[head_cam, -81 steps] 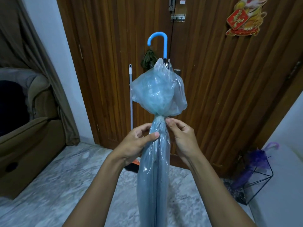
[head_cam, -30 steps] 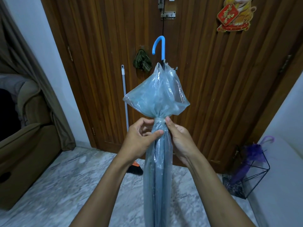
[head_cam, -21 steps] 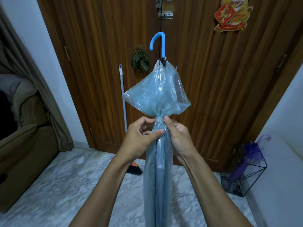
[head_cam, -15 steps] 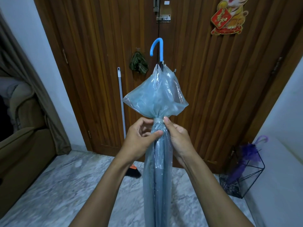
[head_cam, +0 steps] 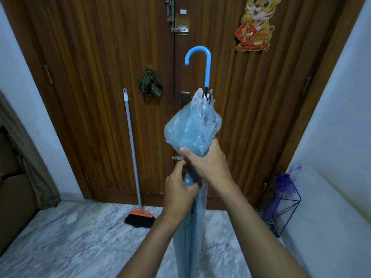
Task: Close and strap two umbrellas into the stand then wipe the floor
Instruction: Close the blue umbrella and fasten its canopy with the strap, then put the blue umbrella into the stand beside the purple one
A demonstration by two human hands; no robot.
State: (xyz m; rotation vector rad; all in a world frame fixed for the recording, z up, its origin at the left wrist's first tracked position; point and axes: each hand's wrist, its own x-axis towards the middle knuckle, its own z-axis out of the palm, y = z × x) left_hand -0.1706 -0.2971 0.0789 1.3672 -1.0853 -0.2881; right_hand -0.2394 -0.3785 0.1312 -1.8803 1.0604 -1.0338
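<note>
- Since half a second ago the right hand (head_cam: pixel 208 165) has climbed from the tied waist of the blue umbrella (head_cam: pixel 191 227) to the base of the puffed plastic, squashing the flared canopy (head_cam: pixel 190 129) into a tighter bundle.
- Its grip is wrapped around the gathered plastic, thumb across the front.
- Just below, toward 7 o'clock, the left hand (head_cam: pixel 177 194) has its grip closed around the narrow neck of the umbrella; what its fingertips pinch there is too small to tell.
- That umbrella stands upright in the middle of the view, its blue hooked handle (head_cam: pixel 200 61) at 12 o'clock against the wooden door (head_cam: pixel 100 77), its folded body running down between the forearms and out of the bottom edge.
- At 3 o'clock, low in the corner between door and white wall, a purple umbrella (head_cam: pixel 281 189) leans inside a black wire stand (head_cam: pixel 289 209).
- At 9 o'clock a broom (head_cam: pixel 133 167) leans on the door, with its orange and black head on the marble floor (head_cam: pixel 70 237).
- A green cloth (head_cam: pixel 150 84) hangs on the door at 11 o'clock.
- A tiger decoration (head_cam: pixel 256 23) is stuck to the door at 1 o'clock.
</note>
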